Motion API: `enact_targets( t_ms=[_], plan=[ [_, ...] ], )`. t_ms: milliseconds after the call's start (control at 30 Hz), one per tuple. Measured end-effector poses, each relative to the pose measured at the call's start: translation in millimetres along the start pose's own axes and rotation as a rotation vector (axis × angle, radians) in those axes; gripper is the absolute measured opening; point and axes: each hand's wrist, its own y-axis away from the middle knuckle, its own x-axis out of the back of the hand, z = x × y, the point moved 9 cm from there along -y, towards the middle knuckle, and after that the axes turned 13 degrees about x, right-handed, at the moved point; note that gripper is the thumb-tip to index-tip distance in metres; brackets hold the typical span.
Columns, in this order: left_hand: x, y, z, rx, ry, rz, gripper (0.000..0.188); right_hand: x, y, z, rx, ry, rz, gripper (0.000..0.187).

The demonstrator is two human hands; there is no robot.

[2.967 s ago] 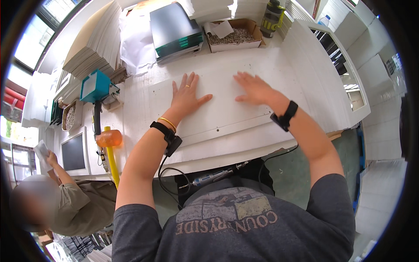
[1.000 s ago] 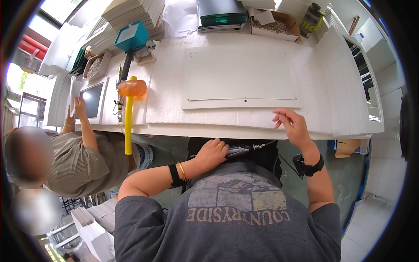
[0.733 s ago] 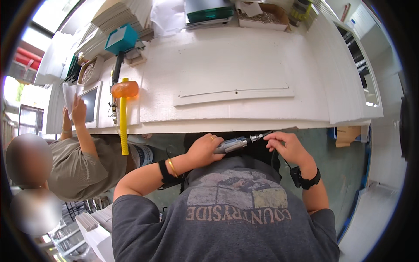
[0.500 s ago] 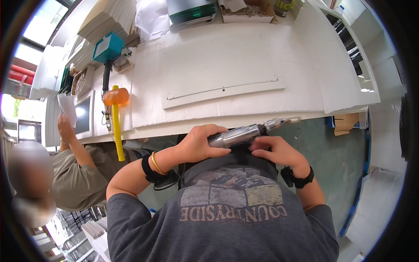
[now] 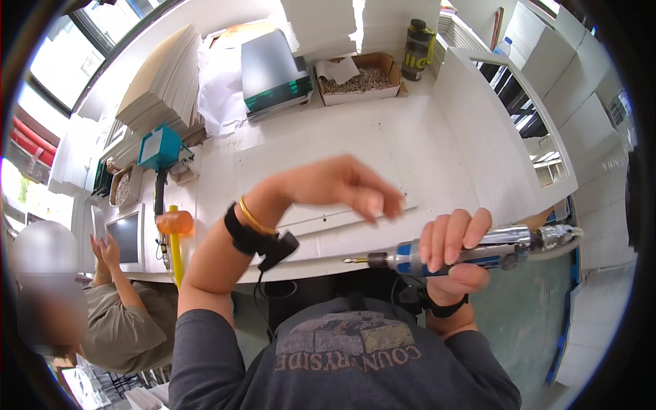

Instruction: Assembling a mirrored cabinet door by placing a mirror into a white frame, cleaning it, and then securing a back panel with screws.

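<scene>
Right hand (image 5: 456, 254)'s gripping the power driver (image 5: 504, 239), tail past the table edge (image 5: 314, 265), left hand (image 5: 345, 184)'s too blurry to tell if it's empty, hiding some white panel (image 5: 301, 145).

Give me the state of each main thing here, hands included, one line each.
Right hand, wrapped around the power driver
Power driver, bit fitted, pointing left; running or not, unclear
Left hand, blurred, above the board, nothing seen in it
Board, lying flat
Cardboard box, open, small pieces inside
Bottle, upright, capped
Mallet, unheld
</scene>
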Motion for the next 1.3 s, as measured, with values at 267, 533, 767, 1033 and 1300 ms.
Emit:
enact_targets(
  t_ms=[267,533,767,1033,1300],
  plan=[
    [253.4,-51.9,18.2,0.370,-0.962,0.936,0.024,48.0,-9.2,12.0,-0.176,0.357,0.130,0.034],
    [347.3,-126.8,-45.5,0.216,-1.308,0.965,0.023,76.9,13.9,36.2,-0.371,0.380,0.056,0.027],
    [349.1,-149.2,-54.3,0.282,-1.230,0.786,0.015,100.9,30.2,56.7,-0.504,0.312,0.161,0.028],
    [366.5,-135.8,-64.1,0.436,-1.121,0.840,0.011,113.5,29.3,66.3,-0.494,0.404,0.138,0.028],
    [360.0,-137.4,-66.5,0.482,-1.162,0.708,0.014,125.1,33.4,66.3,-0.503,0.453,0.235,0.033]
  ],
)
